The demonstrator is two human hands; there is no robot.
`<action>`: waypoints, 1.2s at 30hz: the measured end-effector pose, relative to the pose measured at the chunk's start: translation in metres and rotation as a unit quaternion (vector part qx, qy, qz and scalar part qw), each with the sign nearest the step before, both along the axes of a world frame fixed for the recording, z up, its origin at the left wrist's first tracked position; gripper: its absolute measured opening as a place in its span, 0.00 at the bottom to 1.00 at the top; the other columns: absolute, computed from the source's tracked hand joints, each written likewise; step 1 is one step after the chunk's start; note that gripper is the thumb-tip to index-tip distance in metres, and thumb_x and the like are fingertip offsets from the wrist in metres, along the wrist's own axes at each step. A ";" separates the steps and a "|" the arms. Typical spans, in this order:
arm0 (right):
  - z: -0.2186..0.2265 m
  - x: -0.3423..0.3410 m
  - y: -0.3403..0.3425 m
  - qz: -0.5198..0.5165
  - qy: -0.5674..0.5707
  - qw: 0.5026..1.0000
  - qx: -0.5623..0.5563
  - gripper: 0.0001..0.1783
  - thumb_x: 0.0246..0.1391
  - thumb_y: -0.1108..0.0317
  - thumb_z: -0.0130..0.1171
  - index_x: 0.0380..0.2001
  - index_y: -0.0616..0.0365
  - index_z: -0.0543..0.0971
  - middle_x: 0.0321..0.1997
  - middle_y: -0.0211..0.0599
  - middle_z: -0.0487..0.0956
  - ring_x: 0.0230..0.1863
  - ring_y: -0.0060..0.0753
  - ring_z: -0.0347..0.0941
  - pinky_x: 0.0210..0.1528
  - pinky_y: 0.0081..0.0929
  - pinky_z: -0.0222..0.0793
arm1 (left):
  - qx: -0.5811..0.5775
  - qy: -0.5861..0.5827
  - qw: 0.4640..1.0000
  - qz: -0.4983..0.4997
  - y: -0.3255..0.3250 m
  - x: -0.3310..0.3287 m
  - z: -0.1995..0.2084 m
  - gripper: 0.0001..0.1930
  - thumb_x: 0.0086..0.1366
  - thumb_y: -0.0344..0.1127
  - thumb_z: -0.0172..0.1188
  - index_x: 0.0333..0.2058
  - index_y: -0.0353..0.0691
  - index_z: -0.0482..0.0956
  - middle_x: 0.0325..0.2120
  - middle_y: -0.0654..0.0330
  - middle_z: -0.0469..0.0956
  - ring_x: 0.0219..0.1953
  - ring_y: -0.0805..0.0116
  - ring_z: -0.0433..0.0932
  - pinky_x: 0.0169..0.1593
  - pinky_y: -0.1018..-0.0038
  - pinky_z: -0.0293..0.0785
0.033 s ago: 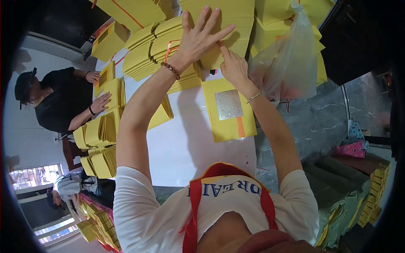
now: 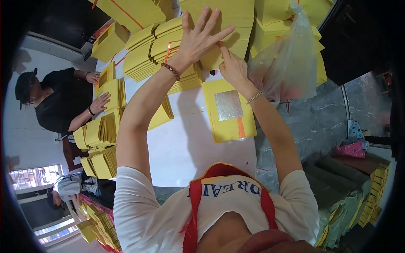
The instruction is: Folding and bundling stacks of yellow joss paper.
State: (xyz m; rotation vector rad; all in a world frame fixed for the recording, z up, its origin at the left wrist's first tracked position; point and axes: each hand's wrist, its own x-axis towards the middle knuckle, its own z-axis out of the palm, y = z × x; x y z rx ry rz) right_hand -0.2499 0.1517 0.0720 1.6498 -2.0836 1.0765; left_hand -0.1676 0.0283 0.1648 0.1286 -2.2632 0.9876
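Observation:
My left hand [image 2: 199,40] lies palm down with its fingers spread on a large yellow paper piece [image 2: 236,21] at the far side of the table. My right hand [image 2: 234,69] touches the same piece just beside it. Its index finger is stretched toward my left fingertips and the other fingers are curled in; what they hold, if anything, is hidden. Closer to me lies a yellow paper bag [image 2: 249,128] with a silvery square panel [image 2: 228,105] and an orange strip below it.
Stacks of folded yellow paper [image 2: 139,63] stand left of my hands. A knotted translucent plastic bag [image 2: 291,63] with reddish contents sits at right. Across the left edge, a person in black [image 2: 59,99] has both hands on yellow pieces. Green bundles [image 2: 337,189] lie at the lower right.

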 end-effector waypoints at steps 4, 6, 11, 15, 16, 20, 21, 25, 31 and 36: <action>0.002 0.002 -0.012 0.056 -0.283 0.953 0.090 0.28 0.47 0.70 0.49 0.54 0.56 0.57 0.33 0.36 0.73 0.30 0.35 0.71 0.31 0.33 0.66 | 0.037 -0.013 0.999 -0.017 0.001 -0.006 0.002 0.41 0.44 0.52 0.60 0.59 0.76 0.51 0.60 0.59 0.53 0.61 0.54 0.52 0.51 0.36 0.43; 0.007 0.008 -0.019 0.111 -0.411 0.904 0.037 0.28 0.49 0.68 0.50 0.54 0.55 0.57 0.33 0.35 0.73 0.29 0.31 0.71 0.30 0.31 0.66 | 0.033 -0.011 0.999 -0.019 -0.002 -0.005 0.002 0.41 0.44 0.52 0.60 0.58 0.76 0.52 0.60 0.59 0.54 0.61 0.54 0.53 0.52 0.36 0.42; 0.051 0.020 -0.012 0.242 -0.810 0.522 -0.112 0.22 0.50 0.67 0.52 0.50 0.49 0.63 0.32 0.28 0.71 0.29 0.20 0.64 0.29 0.20 0.58 | 0.017 -0.015 1.000 0.000 -0.001 -0.001 0.013 0.39 0.45 0.52 0.59 0.58 0.76 0.53 0.59 0.61 0.56 0.60 0.54 0.55 0.53 0.37 0.41; 0.042 0.015 -0.023 0.264 -0.842 0.446 -0.150 0.16 0.51 0.68 0.51 0.45 0.49 0.67 0.31 0.26 0.70 0.28 0.19 0.62 0.30 0.20 0.57 | 0.046 -0.024 0.998 -0.029 0.002 0.005 0.020 0.34 0.48 0.51 0.59 0.56 0.72 0.59 0.59 0.64 0.57 0.60 0.56 0.54 0.57 0.43 0.35; 0.035 0.010 -0.023 0.276 -0.850 0.418 -0.163 0.14 0.51 0.69 0.51 0.43 0.49 0.68 0.31 0.25 0.70 0.28 0.19 0.61 0.30 0.20 0.57 | 0.078 -0.036 0.995 -0.059 0.003 0.003 0.025 0.34 0.48 0.50 0.58 0.56 0.72 0.59 0.58 0.65 0.58 0.60 0.57 0.56 0.58 0.43 0.35; 0.035 0.007 -0.022 0.280 -0.858 0.392 -0.177 0.10 0.52 0.71 0.49 0.40 0.50 0.70 0.32 0.25 0.70 0.30 0.20 0.63 0.32 0.20 0.60 | 0.095 0.094 0.989 -0.065 0.015 0.007 0.083 0.26 0.55 0.42 0.54 0.55 0.55 0.64 0.56 0.62 0.62 0.60 0.64 0.57 0.60 0.51 0.40; 0.039 0.010 -0.021 0.274 -0.859 0.395 -0.174 0.10 0.53 0.71 0.49 0.40 0.51 0.70 0.33 0.25 0.70 0.31 0.20 0.64 0.33 0.20 0.61 | 0.091 0.101 0.989 -0.062 0.008 0.005 0.096 0.26 0.55 0.42 0.54 0.55 0.55 0.64 0.56 0.62 0.62 0.60 0.64 0.57 0.60 0.51 0.40; 0.046 0.007 -0.028 0.311 -0.844 0.377 -0.221 0.16 0.53 0.73 0.48 0.46 0.55 0.66 0.41 0.33 0.69 0.40 0.29 0.65 0.43 0.25 0.64 | 0.564 0.153 0.811 0.016 -0.040 -0.016 0.158 0.27 0.57 0.52 0.52 0.52 0.46 0.67 0.54 0.52 0.63 0.55 0.57 0.63 0.56 0.54 0.53; 0.064 0.008 -0.045 0.241 -0.847 0.409 -0.237 0.19 0.54 0.72 0.43 0.50 0.65 0.61 0.56 0.43 0.61 0.61 0.41 0.53 0.63 0.40 0.50 | 0.747 0.093 0.658 -0.003 -0.101 -0.027 0.157 0.32 0.57 0.58 0.52 0.44 0.28 0.72 0.44 0.48 0.71 0.45 0.57 0.70 0.45 0.61 0.68; 0.067 0.001 -0.057 0.259 -0.891 0.225 -0.298 0.27 0.58 0.56 0.38 0.52 0.68 0.58 0.59 0.50 0.55 0.64 0.48 0.47 0.66 0.46 0.42 | 0.827 0.069 0.555 -0.050 -0.090 -0.025 0.159 0.19 0.55 0.40 0.58 0.42 0.35 0.73 0.44 0.48 0.70 0.47 0.52 0.68 0.47 0.53 0.65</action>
